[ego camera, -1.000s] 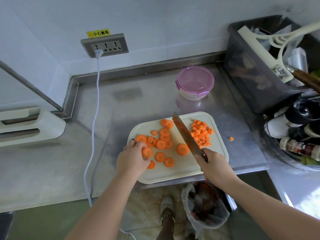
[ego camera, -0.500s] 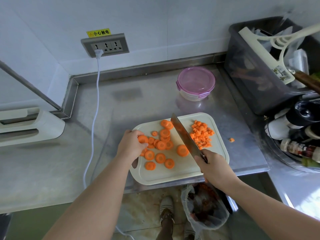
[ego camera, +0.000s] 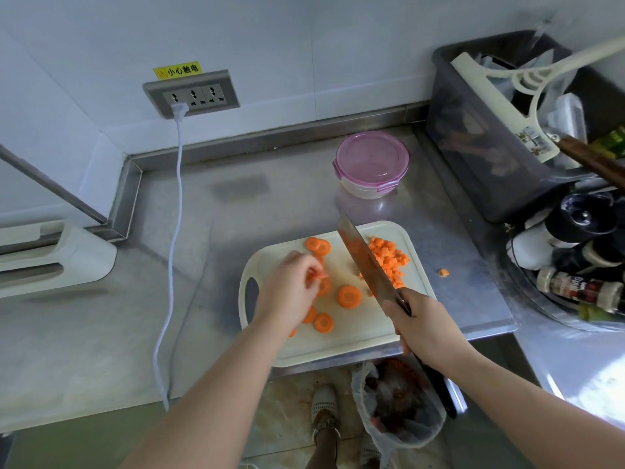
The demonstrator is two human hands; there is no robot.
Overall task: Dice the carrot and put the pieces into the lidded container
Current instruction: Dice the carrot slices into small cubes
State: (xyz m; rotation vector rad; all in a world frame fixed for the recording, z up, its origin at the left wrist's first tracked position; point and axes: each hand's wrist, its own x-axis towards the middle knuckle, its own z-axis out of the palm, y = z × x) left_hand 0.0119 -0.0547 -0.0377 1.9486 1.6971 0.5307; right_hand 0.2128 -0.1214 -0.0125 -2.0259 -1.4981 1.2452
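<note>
Over the middle of the cutting board (ego camera: 355,343), the left hand (ego camera: 291,292) curls its fingers around a few carrot slices (ego camera: 317,276), with loose slices (ego camera: 349,296) lying around it. The right hand (ego camera: 422,328) grips a knife (ego camera: 367,265) at the board's near right corner, the blade slanting across between the slices and the diced carrot (ego camera: 389,258) piled far right. The container (ego camera: 372,164) (pink lid on) stands on the counter (ego camera: 236,204) beyond the board's far edge.

Bare forearms (ego camera: 216,401) run to the left hand (ego camera: 291,292) and right hand (ego camera: 422,328); below the white plastic cutting board (ego camera: 355,336), the feet wear pale speckled woven shoes (ego camera: 323,406).
</note>
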